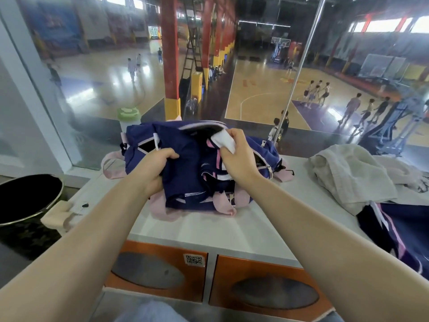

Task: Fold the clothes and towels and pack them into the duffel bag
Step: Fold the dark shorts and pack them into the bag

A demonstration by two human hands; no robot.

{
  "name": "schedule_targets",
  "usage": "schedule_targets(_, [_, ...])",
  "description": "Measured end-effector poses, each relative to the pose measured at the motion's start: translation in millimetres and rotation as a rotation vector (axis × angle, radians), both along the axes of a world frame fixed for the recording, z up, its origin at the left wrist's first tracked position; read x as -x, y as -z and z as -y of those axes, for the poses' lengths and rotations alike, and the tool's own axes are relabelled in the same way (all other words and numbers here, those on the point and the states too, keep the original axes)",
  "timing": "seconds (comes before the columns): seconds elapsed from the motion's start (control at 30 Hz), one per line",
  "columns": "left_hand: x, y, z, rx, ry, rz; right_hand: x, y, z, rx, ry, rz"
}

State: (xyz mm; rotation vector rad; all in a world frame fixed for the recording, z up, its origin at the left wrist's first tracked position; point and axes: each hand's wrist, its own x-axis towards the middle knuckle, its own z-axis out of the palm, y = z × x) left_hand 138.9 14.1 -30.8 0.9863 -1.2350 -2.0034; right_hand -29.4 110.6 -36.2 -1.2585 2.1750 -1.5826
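Your left hand (155,168) and right hand (236,156) are both closed on a navy garment (185,173), held over the navy duffel bag (144,138) on the white counter (197,231). A towel (348,177) lies to the right; the bag's contents are hidden.

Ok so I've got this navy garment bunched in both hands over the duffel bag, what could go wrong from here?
The navy garment looks crumpled rather than folded in your left hand and right hand, so stuffing it into the duffel bag may waste room needed for the white towel and the dark garment still waiting on the countertop. The green-lidded bottle stands just behind the bag, and pushing the bag could possibly tip it.
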Motion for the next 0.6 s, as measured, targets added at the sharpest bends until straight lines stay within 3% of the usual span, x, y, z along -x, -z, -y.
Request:
schedule_targets(0.13, [10, 12, 5, -0.018, 0.015, 0.174, 13, 12, 2, -0.358, 0.085, 0.107])
schedule_targets(0.3, [13, 15, 20, 0.02, 0.047, 0.282, 34, 13, 20, -0.334, 0.003, 0.518])
schedule_targets(0.43, [8, 14, 31, 0.025, 0.068, 0.315, 33, -1, 22, -0.304, -0.096, 0.703])
schedule_targets(0.6, [8, 11, 39, 0.038, 0.056, 0.319, 29, -7, 26, -0.577, -0.21, 0.771])
